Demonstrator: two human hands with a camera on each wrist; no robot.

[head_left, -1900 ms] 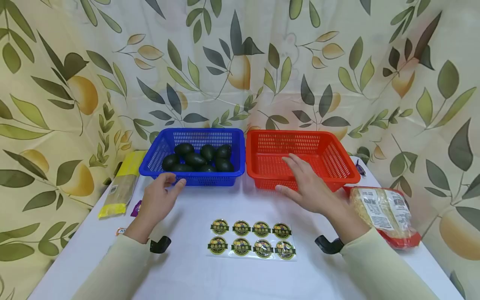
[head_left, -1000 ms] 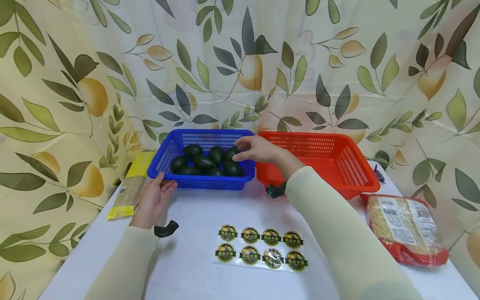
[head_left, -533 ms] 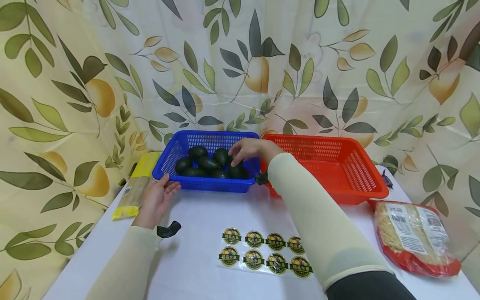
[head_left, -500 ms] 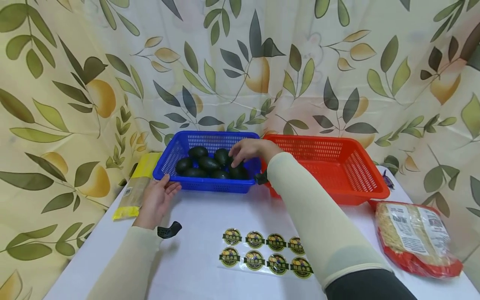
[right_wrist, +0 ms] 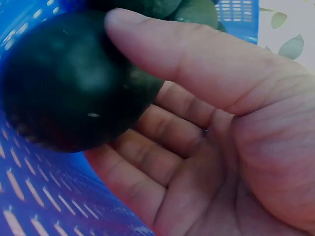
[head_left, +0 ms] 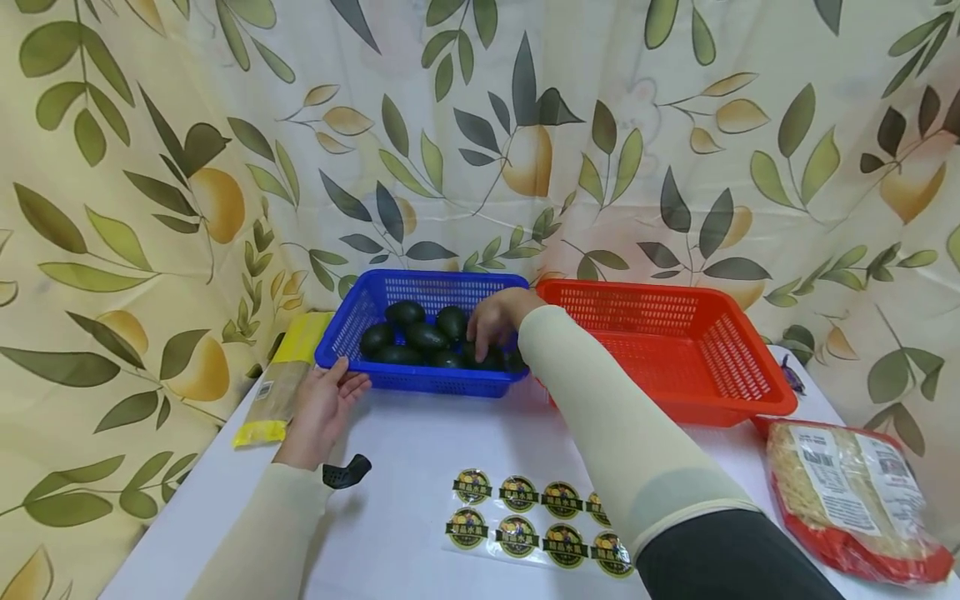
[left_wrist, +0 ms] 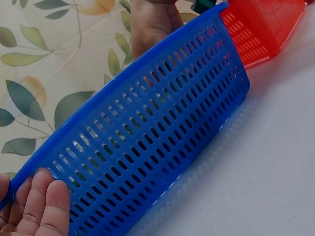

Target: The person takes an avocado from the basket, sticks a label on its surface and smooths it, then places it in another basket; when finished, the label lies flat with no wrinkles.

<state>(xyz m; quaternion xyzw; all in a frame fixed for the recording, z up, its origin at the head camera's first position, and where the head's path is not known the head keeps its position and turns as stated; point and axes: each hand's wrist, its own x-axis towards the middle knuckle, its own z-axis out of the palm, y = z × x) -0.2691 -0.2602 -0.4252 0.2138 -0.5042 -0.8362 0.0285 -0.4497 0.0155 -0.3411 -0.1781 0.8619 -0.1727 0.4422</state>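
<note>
Several dark green avocados [head_left: 427,337] lie in a blue slotted basket [head_left: 442,384]. My right hand [head_left: 497,321] reaches down into the basket's right end. In the right wrist view it holds one avocado [right_wrist: 74,83], the thumb across the top and the fingers curled behind and below. At the basket's front left corner, my left hand [head_left: 324,408] grips the rim. The left wrist view shows the thumb over the rim and the fingers [left_wrist: 44,204] against the slotted outer wall.
A red basket [head_left: 675,408] stands right of the blue one. A sheet of round stickers [head_left: 517,533] lies in front, partly under the right sleeve. A yellow-ended packet [head_left: 277,392] lies at the left, a red-edged bag [head_left: 847,492] at the right. A patterned curtain [head_left: 480,150] hangs behind.
My right hand has gone from above the red basket leftward and down into the blue basket, onto an avocado. My left hand has taken hold of the blue basket's rim. The view has shifted slightly.
</note>
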